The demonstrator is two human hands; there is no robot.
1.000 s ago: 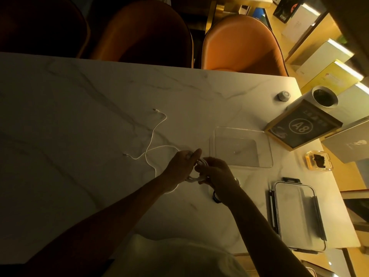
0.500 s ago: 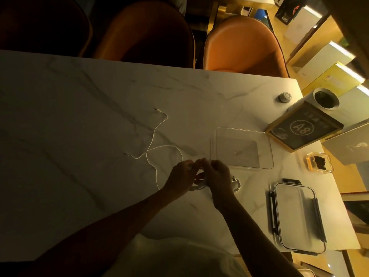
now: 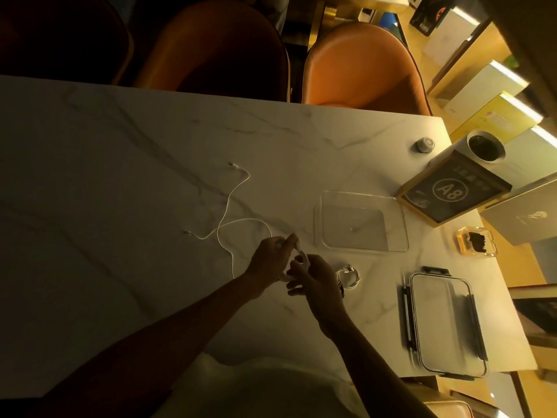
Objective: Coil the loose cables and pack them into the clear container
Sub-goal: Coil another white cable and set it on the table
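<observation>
A white cable (image 3: 232,215) trails loose across the marble table (image 3: 120,176), its near end gathered into a small coil pinched between the left hand (image 3: 271,260) and right hand (image 3: 313,279), though dim light and the overlapping fingers hide the exact grip. A second, already wound cable (image 3: 349,276) lies partly behind the right hand. The clear container (image 3: 361,221) beyond sits open with nothing plainly inside, its lid (image 3: 446,321) flat near the table's right edge.

Open marble tabletop (image 3: 120,176) stretches left. Rightward, a clear container (image 3: 361,221), coiled cable (image 3: 349,277) and lid (image 3: 446,321) crowd the way; a loose white cable (image 3: 229,206) sprawls across the middle.
</observation>
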